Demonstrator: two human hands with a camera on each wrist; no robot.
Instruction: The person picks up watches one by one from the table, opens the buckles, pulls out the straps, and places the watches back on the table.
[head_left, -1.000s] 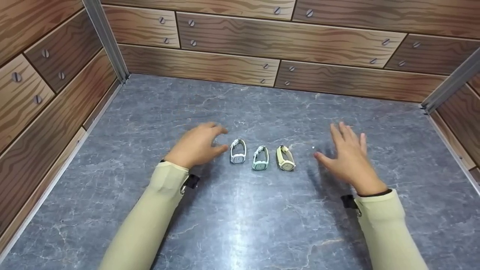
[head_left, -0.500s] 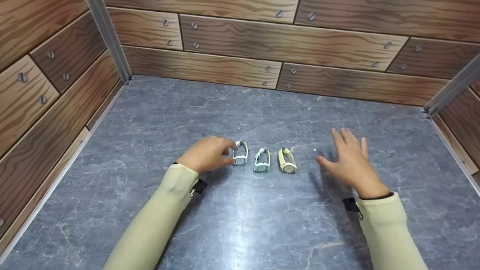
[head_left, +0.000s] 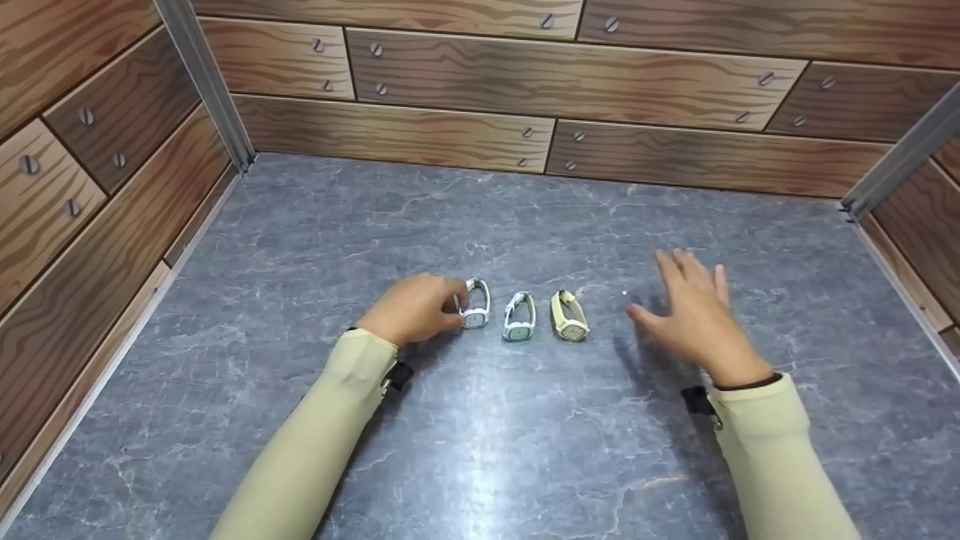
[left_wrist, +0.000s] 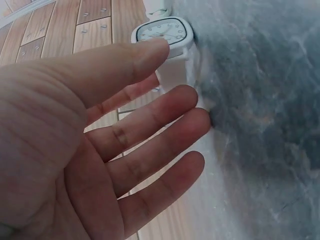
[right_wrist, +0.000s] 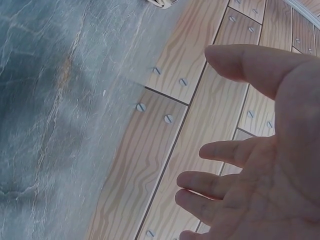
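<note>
My left hand (head_left: 412, 309) pinches the left side of a white wristwatch (head_left: 475, 320) between thumb and index finger. In the left wrist view the thumb overlaps the edge of the watch face (left_wrist: 170, 30), and the other fingers are spread loosely beside it. To its right, a mint-green wristwatch (head_left: 518, 331) and then a pale yellow wristwatch (head_left: 573, 330) lie with their straps looped. My right hand (head_left: 694, 322) is held right of the yellow watch, fingers apart and holding nothing. Its spread fingers (right_wrist: 220, 150) show in the right wrist view.
The grey marbled tabletop (head_left: 480, 435) is bounded by wood-patterned panels (head_left: 450, 135) at the back and sides. Metal corner posts (head_left: 214, 82) stand at both back corners. A tiny white speck (head_left: 624, 292) lies near the right thumb.
My left hand has moved right and toward me to the white watch, its thumb and index finger closing on the strap side. The right hand has stayed nearly still.
</note>
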